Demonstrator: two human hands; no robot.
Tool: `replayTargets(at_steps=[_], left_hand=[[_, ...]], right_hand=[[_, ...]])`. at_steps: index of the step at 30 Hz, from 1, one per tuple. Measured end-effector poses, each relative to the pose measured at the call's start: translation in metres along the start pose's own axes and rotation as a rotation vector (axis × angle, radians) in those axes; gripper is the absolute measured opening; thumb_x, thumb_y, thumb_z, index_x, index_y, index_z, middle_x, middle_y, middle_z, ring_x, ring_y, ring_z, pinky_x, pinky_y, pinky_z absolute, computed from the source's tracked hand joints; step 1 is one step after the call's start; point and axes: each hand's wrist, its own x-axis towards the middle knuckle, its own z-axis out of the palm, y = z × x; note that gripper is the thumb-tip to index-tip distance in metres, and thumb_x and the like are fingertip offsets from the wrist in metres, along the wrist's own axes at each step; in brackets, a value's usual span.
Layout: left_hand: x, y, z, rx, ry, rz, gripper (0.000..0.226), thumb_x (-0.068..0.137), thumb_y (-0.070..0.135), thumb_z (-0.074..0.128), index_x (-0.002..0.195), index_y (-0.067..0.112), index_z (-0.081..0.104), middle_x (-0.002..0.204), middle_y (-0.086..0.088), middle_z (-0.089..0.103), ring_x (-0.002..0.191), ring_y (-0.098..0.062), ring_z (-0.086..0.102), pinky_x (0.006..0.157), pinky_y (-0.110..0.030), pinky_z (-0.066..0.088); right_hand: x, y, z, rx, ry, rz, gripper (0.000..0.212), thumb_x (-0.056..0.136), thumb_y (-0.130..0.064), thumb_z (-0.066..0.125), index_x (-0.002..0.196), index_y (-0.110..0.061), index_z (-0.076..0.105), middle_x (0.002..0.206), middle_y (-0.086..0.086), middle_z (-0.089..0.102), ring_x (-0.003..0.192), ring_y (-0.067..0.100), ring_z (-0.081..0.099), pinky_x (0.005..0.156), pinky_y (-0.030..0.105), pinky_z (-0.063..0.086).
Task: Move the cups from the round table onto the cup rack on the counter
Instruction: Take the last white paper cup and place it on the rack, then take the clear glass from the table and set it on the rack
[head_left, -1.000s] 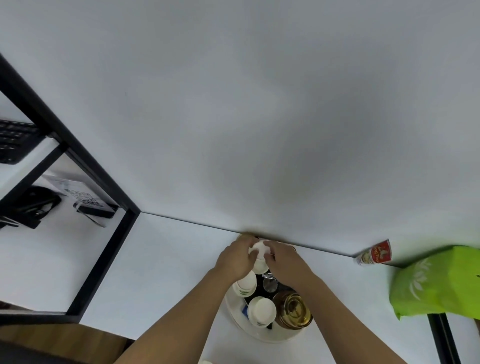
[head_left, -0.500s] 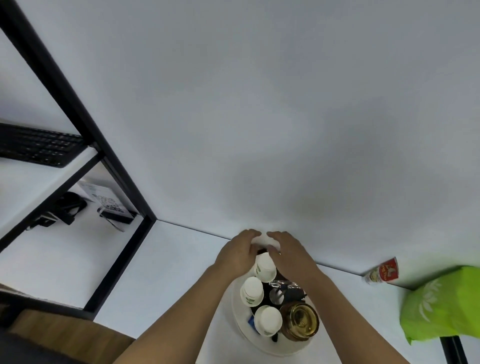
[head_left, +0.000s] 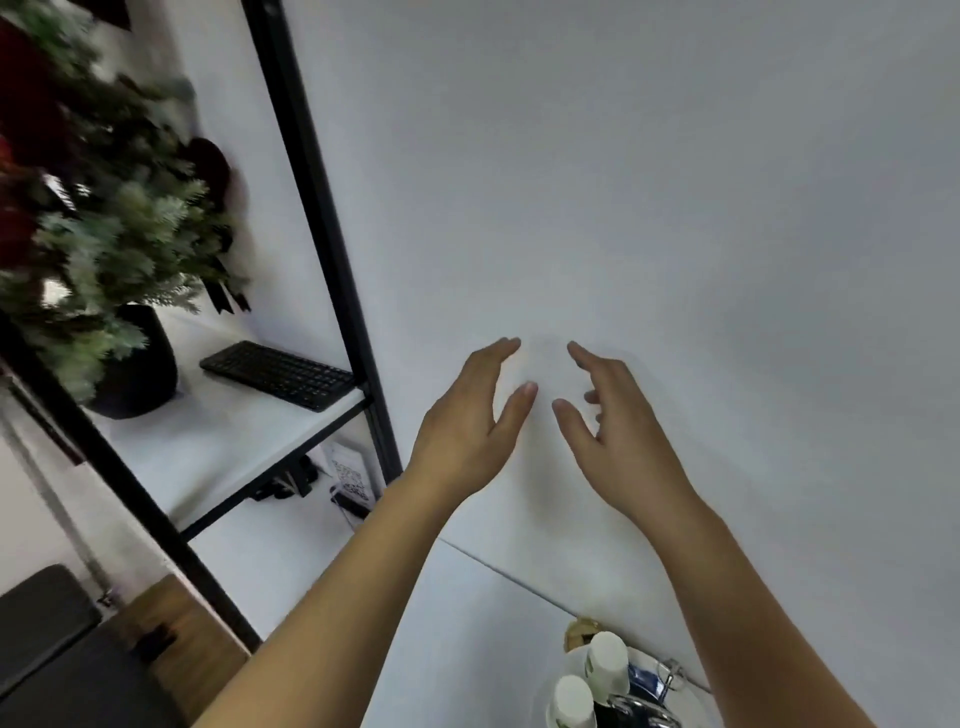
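The cup rack (head_left: 644, 693) stands on the white counter (head_left: 467, 634) at the bottom right, partly cut off by the frame edge. Two white cups sit upside down on it: one (head_left: 605, 660) further back, one (head_left: 571, 701) nearer. My left hand (head_left: 472, 421) and my right hand (head_left: 613, 421) are raised well above the rack, in front of the bare white wall. Both are empty, with fingers spread and palms turned toward each other.
A black-framed shelf unit (head_left: 322, 234) stands at the left. It carries a black keyboard (head_left: 278, 374) and a dark pot with a green plant (head_left: 104, 234). Below lie a card with a printed code (head_left: 350, 475) and black clips. Dark furniture and wooden floor fill the bottom left.
Both hands have let go of the white cup on the rack and lifted away. The view has tilted up and left, so the rack now sits at the bottom edge.
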Motion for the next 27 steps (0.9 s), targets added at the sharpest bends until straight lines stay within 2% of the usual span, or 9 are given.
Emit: replayTargets(at_steps=[4,7,12,15,18,21,23,24,27], left_hand=[[-0.026,0.034,-0.050,0.073,0.152,0.001,0.052,0.102,0.059,0.042,0.151,0.044,0.030,0.155,0.025,0.036,0.141,0.005,0.037,0.110,-0.033,0.042],[-0.070,0.053,-0.076,0.115,0.251,-0.053,0.053,0.102,0.060,0.042,0.151,0.043,0.031,0.155,0.024,0.038,0.143,0.005,0.035,0.112,-0.039,0.043],[-0.165,0.088,-0.111,0.251,0.395,-0.162,0.051,0.101,0.062,0.041,0.148,0.046,0.030,0.153,0.027,0.039,0.139,0.009,0.038,0.106,-0.032,0.045],[-0.224,0.118,-0.132,0.334,0.452,-0.254,0.051,0.101,0.062,0.041,0.148,0.046,0.030,0.153,0.024,0.040,0.133,0.009,0.043,0.104,-0.028,0.045],[-0.295,0.151,-0.160,0.412,0.568,-0.341,0.051,0.100,0.063,0.040,0.147,0.045,0.032,0.152,0.026,0.040,0.139,0.005,0.040,0.106,-0.024,0.041],[-0.371,0.184,-0.184,0.453,0.677,-0.461,0.050,0.102,0.059,0.044,0.148,0.045,0.034,0.152,0.030,0.040,0.137,0.008,0.041,0.103,-0.018,0.040],[-0.432,0.210,-0.198,0.522,0.750,-0.540,0.049,0.103,0.055,0.046,0.149,0.045,0.034,0.152,0.030,0.040,0.137,0.012,0.039,0.103,-0.012,0.036],[-0.453,0.222,-0.201,0.546,0.766,-0.567,0.049,0.102,0.055,0.045,0.149,0.044,0.035,0.152,0.029,0.040,0.138,0.012,0.038,0.104,-0.013,0.036],[-0.546,0.273,-0.213,0.619,0.864,-0.701,0.051,0.100,0.057,0.045,0.149,0.042,0.037,0.150,0.027,0.044,0.138,0.009,0.040,0.109,-0.026,0.042]], right_hand=[[0.001,-0.054,-0.007,0.119,-0.049,-0.176,0.052,0.099,-0.041,0.052,0.145,-0.049,0.029,0.141,-0.029,0.036,0.128,0.005,0.045,0.096,0.029,0.048],[-0.017,-0.080,-0.004,0.208,-0.146,-0.279,0.050,0.098,-0.043,0.052,0.144,-0.051,0.032,0.136,-0.036,0.036,0.120,-0.004,0.046,0.092,0.022,0.046],[-0.067,-0.122,0.004,0.341,-0.295,-0.431,0.049,0.097,-0.045,0.053,0.144,-0.048,0.036,0.134,-0.032,0.041,0.118,-0.004,0.049,0.086,0.014,0.041],[-0.102,-0.153,0.012,0.450,-0.404,-0.457,0.049,0.097,-0.041,0.057,0.144,-0.042,0.041,0.128,-0.029,0.044,0.112,0.001,0.053,0.086,0.017,0.043],[-0.145,-0.200,0.024,0.537,-0.517,-0.525,0.049,0.096,-0.042,0.057,0.142,-0.044,0.041,0.129,-0.030,0.043,0.113,0.000,0.052,0.087,0.021,0.047],[-0.200,-0.252,0.034,0.641,-0.642,-0.622,0.049,0.096,-0.044,0.057,0.142,-0.048,0.040,0.127,-0.029,0.044,0.113,-0.002,0.052,0.082,0.010,0.046],[-0.251,-0.292,0.040,0.720,-0.757,-0.680,0.048,0.095,-0.048,0.056,0.140,-0.051,0.039,0.127,-0.031,0.044,0.113,-0.003,0.052,0.081,0.010,0.046],[-0.271,-0.305,0.042,0.748,-0.794,-0.691,0.048,0.095,-0.047,0.056,0.140,-0.051,0.040,0.127,-0.032,0.044,0.113,-0.003,0.052,0.081,0.013,0.048],[-0.358,-0.359,0.042,0.853,-0.937,-0.789,0.048,0.095,-0.043,0.058,0.140,-0.050,0.041,0.128,-0.029,0.045,0.111,0.000,0.055,0.083,0.019,0.051]])
